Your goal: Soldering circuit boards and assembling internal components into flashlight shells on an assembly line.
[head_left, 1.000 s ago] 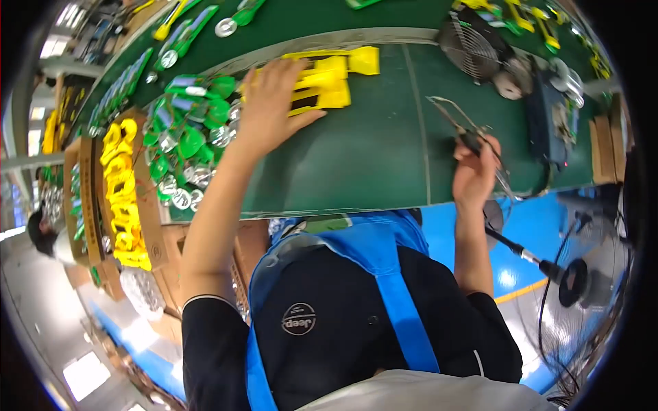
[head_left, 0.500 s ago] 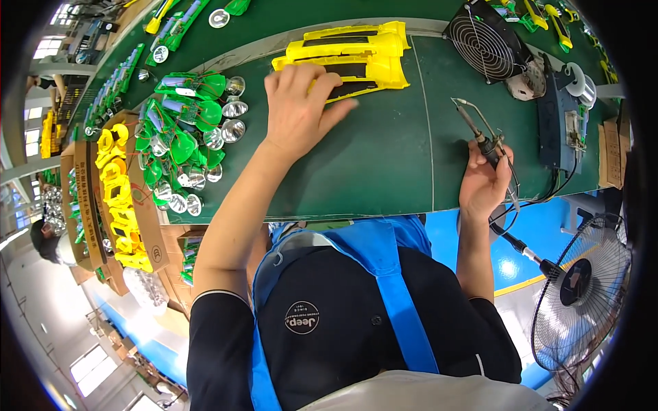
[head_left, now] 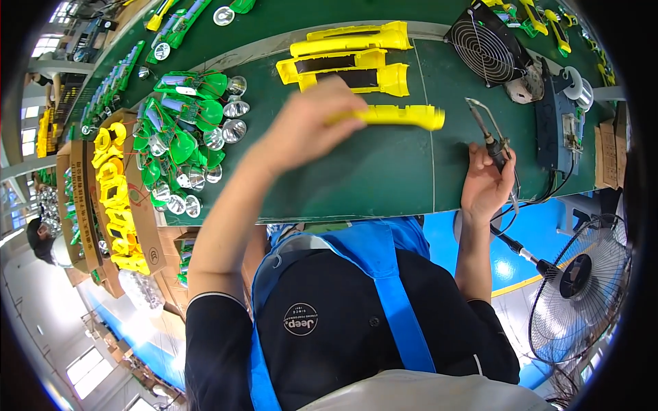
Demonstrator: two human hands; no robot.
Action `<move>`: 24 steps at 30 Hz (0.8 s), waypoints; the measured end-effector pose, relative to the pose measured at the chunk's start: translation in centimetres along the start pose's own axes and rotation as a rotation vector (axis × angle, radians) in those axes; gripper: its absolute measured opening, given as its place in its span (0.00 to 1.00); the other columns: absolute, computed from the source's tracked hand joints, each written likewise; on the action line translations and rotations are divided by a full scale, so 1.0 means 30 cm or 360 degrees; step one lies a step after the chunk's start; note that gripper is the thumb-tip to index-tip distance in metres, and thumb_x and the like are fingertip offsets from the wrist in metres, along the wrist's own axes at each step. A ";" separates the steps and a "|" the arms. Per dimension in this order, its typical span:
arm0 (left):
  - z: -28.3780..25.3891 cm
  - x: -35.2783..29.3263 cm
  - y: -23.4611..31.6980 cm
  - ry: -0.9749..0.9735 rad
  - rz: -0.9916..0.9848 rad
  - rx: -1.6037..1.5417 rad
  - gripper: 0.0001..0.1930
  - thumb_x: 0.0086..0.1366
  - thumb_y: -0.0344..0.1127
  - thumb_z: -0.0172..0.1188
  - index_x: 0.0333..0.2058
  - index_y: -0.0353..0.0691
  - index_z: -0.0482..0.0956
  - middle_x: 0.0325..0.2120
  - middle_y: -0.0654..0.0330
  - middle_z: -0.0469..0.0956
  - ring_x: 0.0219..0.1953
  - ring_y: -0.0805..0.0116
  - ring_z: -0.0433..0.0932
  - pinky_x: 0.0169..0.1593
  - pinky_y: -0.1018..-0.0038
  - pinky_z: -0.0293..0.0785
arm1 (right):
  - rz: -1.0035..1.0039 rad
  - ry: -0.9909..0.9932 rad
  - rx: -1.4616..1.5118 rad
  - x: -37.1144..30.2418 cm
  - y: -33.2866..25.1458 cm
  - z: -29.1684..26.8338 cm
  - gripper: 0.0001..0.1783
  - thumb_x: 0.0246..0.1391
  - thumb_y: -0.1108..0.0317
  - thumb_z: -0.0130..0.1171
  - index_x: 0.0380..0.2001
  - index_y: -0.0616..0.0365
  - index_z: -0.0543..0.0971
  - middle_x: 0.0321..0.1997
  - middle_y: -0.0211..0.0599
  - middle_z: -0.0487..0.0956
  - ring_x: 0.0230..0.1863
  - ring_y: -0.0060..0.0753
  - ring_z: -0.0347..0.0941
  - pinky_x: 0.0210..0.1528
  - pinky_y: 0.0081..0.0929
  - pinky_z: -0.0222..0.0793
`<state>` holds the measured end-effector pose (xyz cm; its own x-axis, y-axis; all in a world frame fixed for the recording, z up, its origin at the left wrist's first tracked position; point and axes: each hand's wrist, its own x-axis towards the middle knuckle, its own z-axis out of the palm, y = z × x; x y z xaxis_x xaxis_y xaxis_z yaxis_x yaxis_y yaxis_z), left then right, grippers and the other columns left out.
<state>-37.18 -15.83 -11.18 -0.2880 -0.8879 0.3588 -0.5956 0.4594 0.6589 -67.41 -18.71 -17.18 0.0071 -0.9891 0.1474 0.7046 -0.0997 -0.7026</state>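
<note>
My left hand (head_left: 312,125), somewhat blurred, grips one end of a yellow plastic housing half (head_left: 406,116) and holds it over the green bench. The piece lies crosswise, its far end pointing right. Just beyond it, more yellow housing halves (head_left: 353,44) with dark strips inside rest side by side. At the right, my right hand (head_left: 488,186) has its fingers around the handle of a soldering iron (head_left: 495,146); a thin curved tube runs along the iron, and its tip points away from me. The iron's tip is apart from the yellow piece.
Green assemblies with silver reflectors (head_left: 184,137) are heaped at the left, beside a cardboard box (head_left: 147,226) holding yellow rings. A black fan (head_left: 483,46) and a blue soldering station (head_left: 556,127) with a solder spool (head_left: 579,89) stand at right. A floor fan (head_left: 579,288) is lower right.
My left hand has lifted a yellow housing half off the row and drawn it toward me. The pieces left in the row have shifted slightly. My right hand with the iron has barely moved.
</note>
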 end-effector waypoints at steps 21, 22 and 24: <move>-0.388 0.460 -0.569 -0.0435 -0.0909 0.1949 0.27 0.57 0.36 0.52 0.55 0.69 0.61 0.44 0.50 0.71 0.46 0.52 0.71 0.55 0.49 0.52 | 0.0099 -0.0455 -0.0532 0.098 0.164 0.277 0.22 0.61 0.52 0.42 0.49 0.54 0.57 0.39 0.41 0.70 0.21 0.37 0.72 0.42 0.48 0.72; -0.392 0.443 -0.535 -0.0337 -0.0757 0.2000 0.25 0.55 0.37 0.54 0.52 0.70 0.65 0.40 0.50 0.71 0.43 0.51 0.72 0.49 0.52 0.58 | 0.0145 -0.0414 -0.0375 0.105 0.185 0.272 0.21 0.61 0.52 0.41 0.49 0.53 0.57 0.39 0.41 0.70 0.22 0.37 0.72 0.43 0.49 0.71; -0.408 0.387 -0.413 -0.0275 -0.0658 0.1748 0.21 0.54 0.39 0.55 0.48 0.65 0.69 0.37 0.51 0.70 0.39 0.51 0.74 0.45 0.53 0.62 | 0.0181 -0.0384 -0.0193 0.128 0.221 0.281 0.20 0.62 0.52 0.40 0.49 0.52 0.58 0.38 0.40 0.71 0.23 0.37 0.73 0.46 0.51 0.69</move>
<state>-23.96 -31.55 -7.08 0.0302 -0.9943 0.1027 -0.9675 -0.0549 -0.2468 -56.74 -22.26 -15.40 0.2600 -0.9416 0.2141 0.5999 -0.0163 -0.7999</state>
